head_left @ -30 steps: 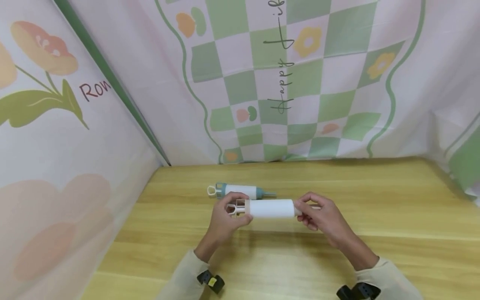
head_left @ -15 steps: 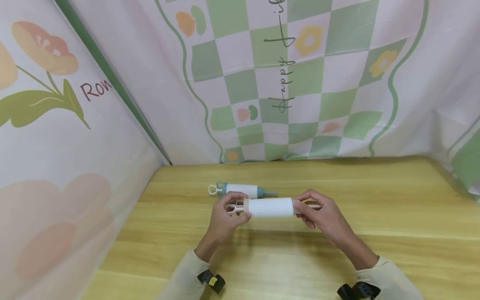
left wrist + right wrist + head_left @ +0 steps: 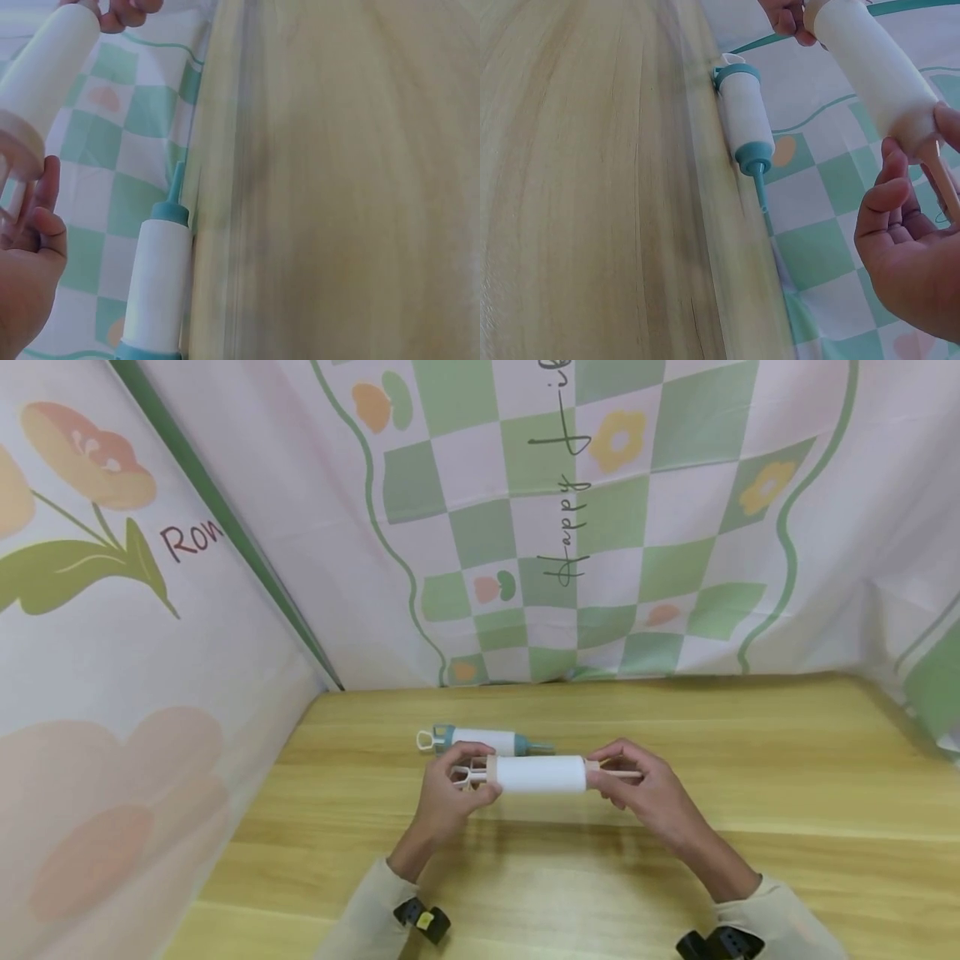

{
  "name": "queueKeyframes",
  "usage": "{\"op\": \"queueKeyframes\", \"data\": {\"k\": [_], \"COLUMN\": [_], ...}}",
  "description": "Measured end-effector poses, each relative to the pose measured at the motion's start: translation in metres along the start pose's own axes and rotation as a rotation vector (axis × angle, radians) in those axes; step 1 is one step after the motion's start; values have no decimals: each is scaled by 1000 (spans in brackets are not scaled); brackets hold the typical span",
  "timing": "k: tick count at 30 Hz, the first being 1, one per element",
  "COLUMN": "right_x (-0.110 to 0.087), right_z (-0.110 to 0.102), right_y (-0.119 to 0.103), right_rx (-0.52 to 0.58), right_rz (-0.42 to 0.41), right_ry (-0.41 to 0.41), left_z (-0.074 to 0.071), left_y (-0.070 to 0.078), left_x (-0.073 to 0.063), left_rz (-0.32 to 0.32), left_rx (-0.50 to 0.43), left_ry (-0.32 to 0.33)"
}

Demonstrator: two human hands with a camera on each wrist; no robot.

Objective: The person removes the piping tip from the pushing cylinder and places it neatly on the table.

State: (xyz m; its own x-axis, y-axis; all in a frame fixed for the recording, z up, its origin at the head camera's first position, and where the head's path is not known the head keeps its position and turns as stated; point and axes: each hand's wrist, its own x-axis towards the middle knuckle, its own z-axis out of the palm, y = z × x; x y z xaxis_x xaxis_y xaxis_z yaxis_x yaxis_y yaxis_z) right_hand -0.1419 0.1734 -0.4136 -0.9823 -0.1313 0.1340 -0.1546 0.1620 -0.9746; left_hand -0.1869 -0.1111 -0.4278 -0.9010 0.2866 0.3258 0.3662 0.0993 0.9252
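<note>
Held level above the table is a white-barrelled syringe (image 3: 540, 774) with beige end caps, a pale plunger handle and a thin beige nozzle. My left hand (image 3: 450, 789) grips its collar at the plunger end, thumb below and fingers above. At the other end, my right hand (image 3: 641, 785) pinches the beige cap where the nozzle begins. The right wrist view shows that nozzle (image 3: 939, 180) passing between thumb and fingers. Just behind lies a second syringe (image 3: 483, 742), white with teal caps, a teal nozzle and a white ring handle.
The wood-grain table (image 3: 570, 893) extends beneath both hands. A checked, printed cloth (image 3: 540, 635) hangs along its back edge, and a flowered cloth (image 3: 135, 677) hangs on the left. Both forearms wear black wrist cameras.
The right fingers have shifted around the beige cap, and more of the cap and nozzle now shows. The left hand holds nearly the same place; the teal-capped syringe stays put.
</note>
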Motion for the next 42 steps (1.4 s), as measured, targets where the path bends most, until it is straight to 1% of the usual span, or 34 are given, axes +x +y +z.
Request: {"op": "queueKeyframes", "data": {"k": [7,14,28,30,35,42], "right_x": [0,1,0,1,1,1], "right_z": [1,0,0,0,1,3], "right_y": [1,3,-2,-3,-6,-5], "right_rx": [0,28,51,50,24,15], "right_rz": [-17,-47,-64,-57,-7,21], "right_ry": [-7,-38,-75,-66,-37,-24], "left_z": [-1,-3,-6,-7,-7,-6], "left_y": [0,-2,-1,-1,0,-1], "left_x": [1,1,-1,-2,-2,-2], "left_rz": [12,27,18,19,19,38], "left_rx": [-5,0,-10,-11,-26,-22], "left_ry": [2,-1,-2,-2,-1,-2]}}
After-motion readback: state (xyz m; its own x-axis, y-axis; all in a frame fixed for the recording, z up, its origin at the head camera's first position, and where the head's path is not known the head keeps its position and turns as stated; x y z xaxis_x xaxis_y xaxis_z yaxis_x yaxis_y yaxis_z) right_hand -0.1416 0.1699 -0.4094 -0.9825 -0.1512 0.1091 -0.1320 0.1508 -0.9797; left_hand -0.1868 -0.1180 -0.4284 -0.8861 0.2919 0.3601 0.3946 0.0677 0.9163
